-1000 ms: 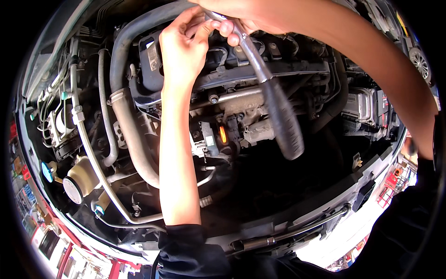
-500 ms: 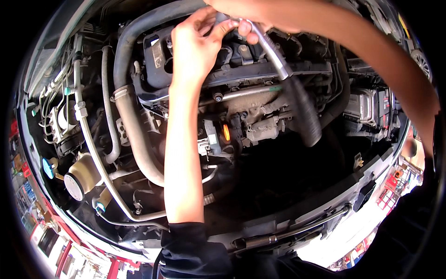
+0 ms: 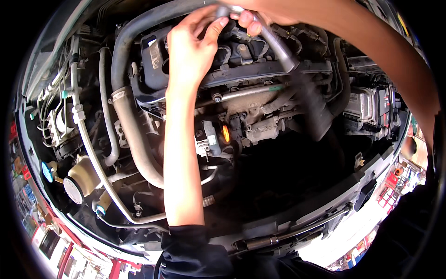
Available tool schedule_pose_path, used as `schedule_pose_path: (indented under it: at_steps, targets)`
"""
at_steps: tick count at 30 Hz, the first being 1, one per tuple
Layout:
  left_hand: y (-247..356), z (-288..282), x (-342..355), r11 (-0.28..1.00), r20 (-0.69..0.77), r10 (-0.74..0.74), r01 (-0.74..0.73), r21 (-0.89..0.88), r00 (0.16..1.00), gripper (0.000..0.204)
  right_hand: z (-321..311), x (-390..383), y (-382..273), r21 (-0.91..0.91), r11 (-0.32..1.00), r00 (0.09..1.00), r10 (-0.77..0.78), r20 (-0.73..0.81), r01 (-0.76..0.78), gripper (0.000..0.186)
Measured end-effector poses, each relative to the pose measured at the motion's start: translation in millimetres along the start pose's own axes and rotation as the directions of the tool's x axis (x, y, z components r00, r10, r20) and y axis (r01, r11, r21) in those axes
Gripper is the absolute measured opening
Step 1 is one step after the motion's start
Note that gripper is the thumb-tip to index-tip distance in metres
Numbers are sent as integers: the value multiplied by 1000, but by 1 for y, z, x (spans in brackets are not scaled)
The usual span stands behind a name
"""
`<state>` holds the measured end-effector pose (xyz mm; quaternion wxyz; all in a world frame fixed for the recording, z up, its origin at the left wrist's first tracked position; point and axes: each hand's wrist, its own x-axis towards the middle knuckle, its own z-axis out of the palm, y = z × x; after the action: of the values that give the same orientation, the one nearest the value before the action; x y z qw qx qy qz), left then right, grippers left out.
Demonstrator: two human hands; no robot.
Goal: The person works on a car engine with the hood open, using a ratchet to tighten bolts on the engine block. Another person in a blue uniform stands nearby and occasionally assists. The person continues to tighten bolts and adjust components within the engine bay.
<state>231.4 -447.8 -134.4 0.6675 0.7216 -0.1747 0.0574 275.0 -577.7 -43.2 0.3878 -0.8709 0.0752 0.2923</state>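
Observation:
Over the car engine (image 3: 251,100), both my hands are at a ratchet wrench (image 3: 278,48) with a shiny metal shaft and a black grip. My left hand (image 3: 193,44) is closed, thumb and fingers pinching around the grey round piece at the wrench's head. Whether that piece is a socket I cannot tell. My right hand (image 3: 251,23) has its fingers curled round the shaft close to the head; my forearm hides part of it. The black grip hangs free toward the lower right, smeared by motion.
A thick hose (image 3: 134,135) curves down the left side, near a cream reservoir (image 3: 86,172). At the right sits a boxy metal-and-black unit (image 3: 364,104). A long metal bar (image 3: 297,235) lies along the front edge. Red shop racks (image 3: 390,190) stand beyond the car.
The wrench's black grip has swung a little to the right. My left thumb has shifted down and left from my right fingers, showing more of the grey piece.

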Motion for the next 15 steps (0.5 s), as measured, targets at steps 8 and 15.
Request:
schedule_pose_path:
  at_steps: [8, 15]
  targets:
    - [-2, -24, -3, 942, -33, 87, -71, 329, 996, 20, 15, 7, 4, -721, 405, 613, -790, 34, 563, 35]
    - [2, -32, 3, 987, -10, -134, 134, 84, 991, 13, 0, 5, -26, -762, -161, 564, -581, 586, 627, 43]
